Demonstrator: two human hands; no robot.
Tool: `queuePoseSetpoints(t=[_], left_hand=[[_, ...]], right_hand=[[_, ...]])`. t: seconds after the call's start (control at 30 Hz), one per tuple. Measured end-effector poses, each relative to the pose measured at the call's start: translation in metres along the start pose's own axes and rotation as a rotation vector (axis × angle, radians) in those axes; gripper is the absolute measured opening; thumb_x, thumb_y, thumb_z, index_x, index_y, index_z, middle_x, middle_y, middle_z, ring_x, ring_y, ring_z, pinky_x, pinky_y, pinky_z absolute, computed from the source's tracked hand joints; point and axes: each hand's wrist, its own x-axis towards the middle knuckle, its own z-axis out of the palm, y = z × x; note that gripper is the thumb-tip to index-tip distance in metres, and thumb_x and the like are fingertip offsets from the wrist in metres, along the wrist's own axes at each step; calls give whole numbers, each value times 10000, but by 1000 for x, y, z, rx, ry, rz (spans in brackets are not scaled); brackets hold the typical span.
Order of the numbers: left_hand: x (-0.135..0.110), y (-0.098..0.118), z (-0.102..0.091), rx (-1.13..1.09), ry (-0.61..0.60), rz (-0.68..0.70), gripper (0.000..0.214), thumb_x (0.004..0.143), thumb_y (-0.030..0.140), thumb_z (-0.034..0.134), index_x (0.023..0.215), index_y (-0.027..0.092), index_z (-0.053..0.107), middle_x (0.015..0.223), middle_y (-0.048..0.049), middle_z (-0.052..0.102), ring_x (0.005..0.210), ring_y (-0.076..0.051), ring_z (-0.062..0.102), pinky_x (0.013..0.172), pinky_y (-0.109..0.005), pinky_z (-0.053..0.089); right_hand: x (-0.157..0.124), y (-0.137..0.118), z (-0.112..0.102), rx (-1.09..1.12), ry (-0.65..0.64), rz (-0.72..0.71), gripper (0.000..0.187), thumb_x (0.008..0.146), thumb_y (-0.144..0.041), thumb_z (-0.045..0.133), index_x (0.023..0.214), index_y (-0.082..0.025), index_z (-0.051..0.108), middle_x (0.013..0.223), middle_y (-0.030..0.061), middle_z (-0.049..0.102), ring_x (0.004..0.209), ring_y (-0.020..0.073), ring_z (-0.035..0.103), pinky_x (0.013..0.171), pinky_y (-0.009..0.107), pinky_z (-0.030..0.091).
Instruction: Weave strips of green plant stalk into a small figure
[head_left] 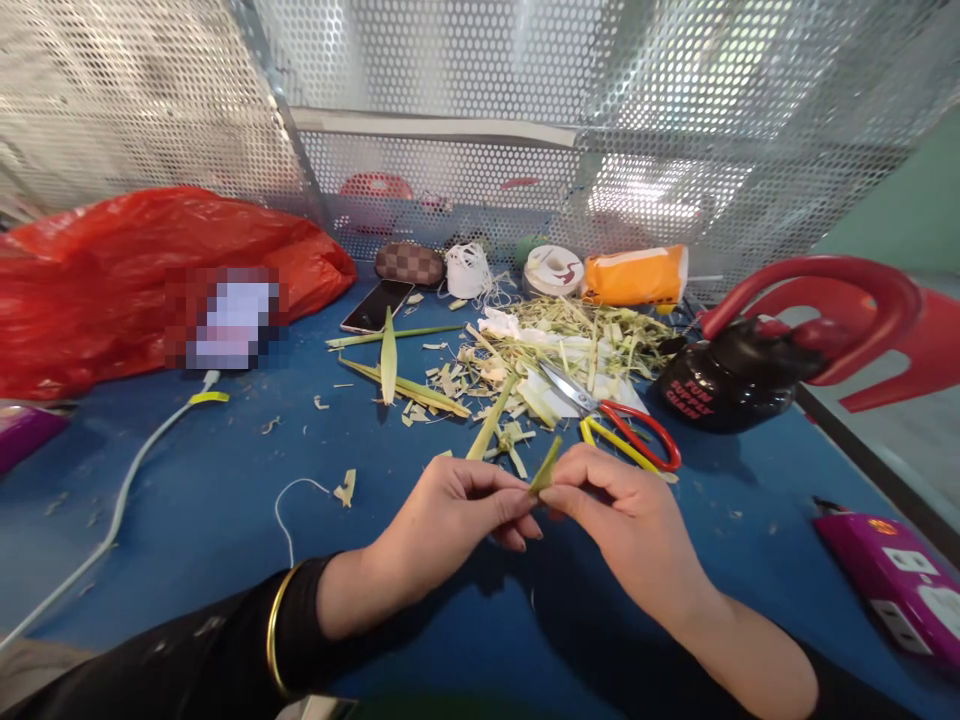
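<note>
My left hand (442, 520) and my right hand (626, 525) meet above the blue table (210, 500). Both pinch a small green leaf strip (545, 468) between thumb and fingertips; its tip points up and to the right. A longer leaf blade (491, 425) lies just beyond my left hand. Red and yellow handled scissors (615, 425) lie just past my right hand, their blades among a heap of cut leaf strips (570, 345).
A red plastic bag (150, 270) lies at the left, a phone (376, 305) and white thread spool (469, 270) at the back. A black bag (720, 375), red chair (862, 310), purple power strip (896, 575) and white cable (127, 490) surround the work spot.
</note>
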Motion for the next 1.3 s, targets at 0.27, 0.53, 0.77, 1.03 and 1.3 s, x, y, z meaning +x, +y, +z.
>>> queuePoseSetpoints(t=[0.27, 0.53, 0.77, 1.03, 1.3], left_hand=[[-2, 1, -1, -113, 21, -35, 241, 726, 344, 725, 620, 130, 695, 585, -20, 664, 493, -71, 557, 533, -175, 446], [-2, 3, 0, -89, 35, -82, 231, 698, 330, 726, 592, 128, 690, 587, -29, 662, 494, -83, 548, 543, -205, 451], [-1, -2, -2, -225, 48, -104, 232, 711, 311, 701, 579, 123, 664, 570, -21, 629, 467, -71, 513, 512, -194, 419], [-5, 2, 1, -198, 6, -99, 195, 708, 258, 674, 572, 118, 671, 562, -17, 618, 484, -73, 506, 513, -192, 403], [-3, 0, -1, -155, -48, -21, 203, 729, 310, 698, 657, 123, 727, 642, -39, 667, 583, -106, 564, 598, -217, 448]], right_hand=[[5, 2, 3, 338, -74, 305, 116, 781, -288, 659, 703, -202, 652, 672, -23, 618, 682, 126, 565, 675, 243, 452], [3, 2, 6, 125, -42, 237, 222, 817, -308, 599, 632, -185, 582, 564, -31, 530, 536, 117, 517, 523, 236, 441], [-5, 3, -1, -305, 258, -466, 146, 802, -116, 654, 892, -231, 652, 854, 33, 636, 751, 164, 627, 676, 290, 535], [-2, 0, -3, -575, 183, -793, 276, 793, 19, 576, 905, -210, 682, 785, 54, 676, 720, 168, 626, 688, 318, 544], [-1, 2, -4, -595, 172, -796, 249, 826, -7, 551, 918, -205, 671, 770, 45, 682, 706, 163, 630, 679, 325, 537]])
